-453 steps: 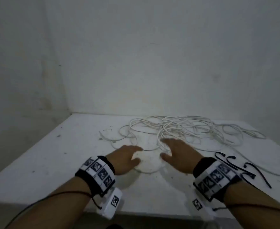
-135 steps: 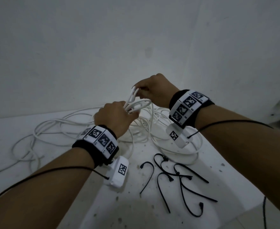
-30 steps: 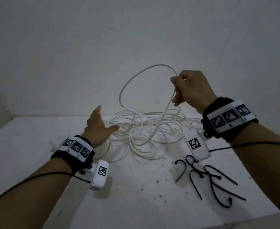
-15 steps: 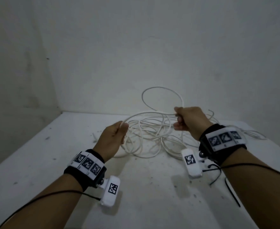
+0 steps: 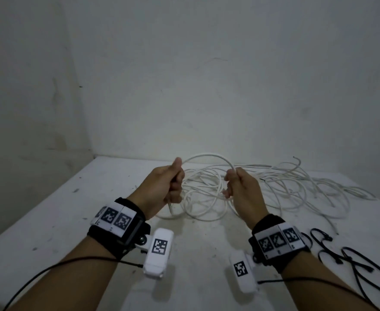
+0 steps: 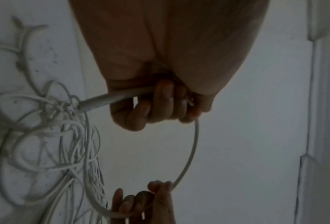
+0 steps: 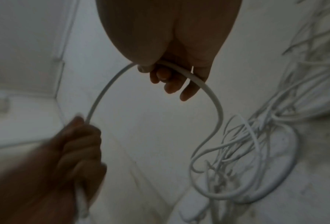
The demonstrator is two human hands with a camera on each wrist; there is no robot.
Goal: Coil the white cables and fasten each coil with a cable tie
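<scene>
While both fists curl round it, the thin white round cable (image 5: 209, 156) arches between left hand (image 5: 164, 187) and right hand (image 5: 242, 189) at frame centre; black plastic cable ties (image 5: 350, 259) lie lower right.

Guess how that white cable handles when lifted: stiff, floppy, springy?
Probably semi-stiff and springy: the white cable holds a smooth arch between the left hand and right hand without sagging. Likely light, since the right fingers only curl loosely around it. The loose pile lies in overlapping loops, so lifting one strand may well drag neighbours.
</scene>
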